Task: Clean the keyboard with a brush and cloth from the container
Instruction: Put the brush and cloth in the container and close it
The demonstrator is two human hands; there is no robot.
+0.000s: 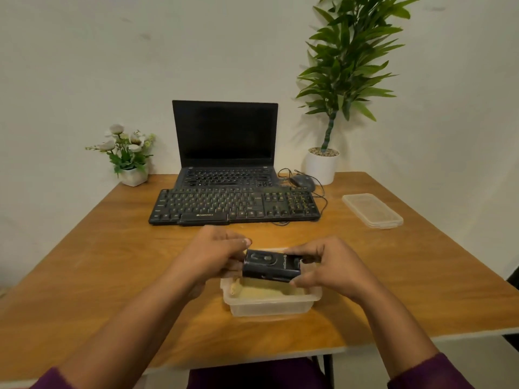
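The wooden table (84, 262) carries the keyboard (233, 204) across its far middle, long axis running left to right, with its back edge up against an open laptop (224, 130). From the grip it lies straight ahead and well apart, about evenly placed between the two hands, so neither is clearly nearer. Nearer the person sits the clear container (269, 304), open, while its lid (372, 210) lies off to the right, near the table's edge. Just above the container's far rim both hands hold one object. The left hand (207, 256) curls round its left end, though the contact there is partly hidden. The right hand (331, 265) pinches its right end between thumb and fingers. That object is a black case (271, 266), boxy and flat, its long axis also left to right and so parallel to the keyboard. It has white print on the upper face and a small recess near the left. It is probably the brush tool, folded or capped, since no bristles show. Under it, a pale yellowish cloth (266, 290) lies crumpled in the container's bottom, untouched.
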